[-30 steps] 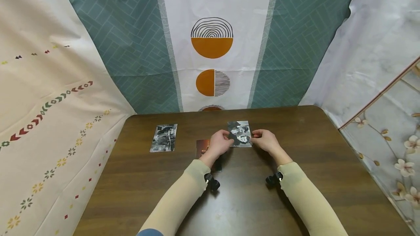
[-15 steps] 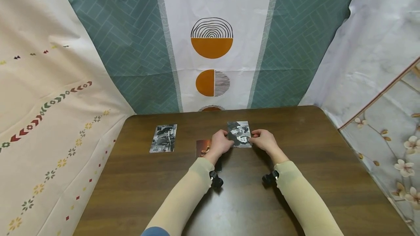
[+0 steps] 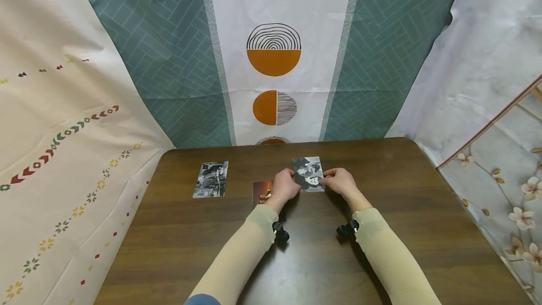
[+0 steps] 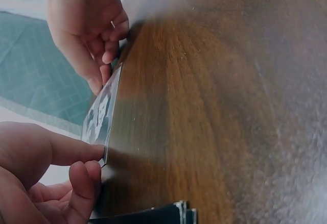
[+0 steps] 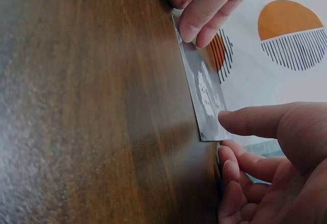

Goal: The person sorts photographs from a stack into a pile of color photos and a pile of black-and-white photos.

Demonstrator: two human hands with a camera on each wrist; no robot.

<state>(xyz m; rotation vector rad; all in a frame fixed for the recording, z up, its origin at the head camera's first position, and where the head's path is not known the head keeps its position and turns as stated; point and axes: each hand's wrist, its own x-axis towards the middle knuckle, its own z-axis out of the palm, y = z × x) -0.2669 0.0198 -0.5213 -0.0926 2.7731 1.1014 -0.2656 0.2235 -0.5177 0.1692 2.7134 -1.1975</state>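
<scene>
A black-and-white photo [image 3: 308,174] lies near the far side of the table, held between both hands. My left hand [image 3: 285,185] pinches its left edge near the front corner; the left wrist view shows that thumb [image 4: 87,151] on the print. On the opposite edge, my right hand [image 3: 341,182] grips the photo, its thumb [image 5: 245,121] on top and the other fingers at and below the edge. Partly hidden under the left hand and wrist is a reddish-brown picture [image 3: 260,191]; dark stacked edges [image 4: 153,215] show there in the left wrist view.
Another black-and-white photo [image 3: 211,179] lies farther left on the brown wooden table [image 3: 313,267]. Patterned cloths hang behind the table and along both sides, with the green-and-white cloth [image 3: 372,84] at the far edge.
The photo between the hands has shifted very slightly left and turned a little. My right hand has moved slightly left, its thumb farther onto the print. Both forearms have drawn slightly closer together.
</scene>
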